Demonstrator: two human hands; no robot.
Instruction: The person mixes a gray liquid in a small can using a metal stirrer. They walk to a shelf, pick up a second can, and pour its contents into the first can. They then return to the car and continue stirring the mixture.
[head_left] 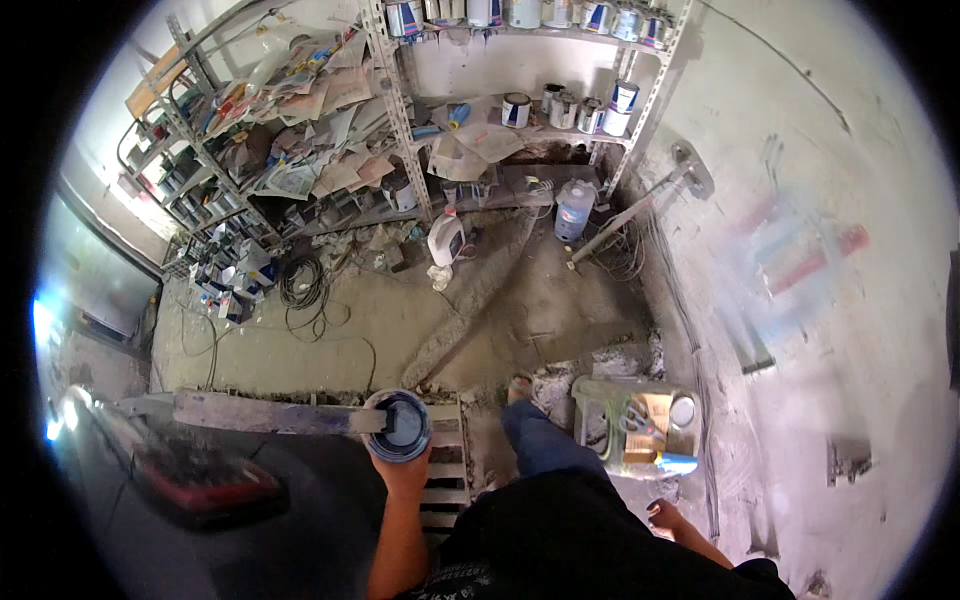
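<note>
Left hand (402, 474): wraps round the near side of an open paint can (405, 430), closed on it and bearing it up; mostly hidden beneath, so cannot tell exact finger placement.
Paint can: sits left of centre, above the slatted grate (446, 468) as seen from overhead; shows a dark blue rim and a paler blue-grey inside.
Flat strip (270, 413): reaches in from the left, ending over the near-left rim of the can, dark-stained along much of its length.
Right hand (664, 518): hangs at lower right beside the black shirt (560, 530), partly curled; cannot tell from this angle whether gripping anything.
Clear plastic bin (588, 400): rests on the ground ahead of the right hand, holding scissors (637, 420), brown card (657, 408), a round pale item (683, 412) and a blue-and-white packet (676, 462).
Floor ahead: carries a coiled black hose (304, 283), a white jug (446, 240) and a bottle with blue contents (574, 210).
Metal rack (402, 130): bears paint tins (516, 110) and heaped papers (340, 90).
Right wall: props up a long-handled tool (630, 218).
Lower left: shows a dark glossy surface with a red lamp (220, 485).
</note>
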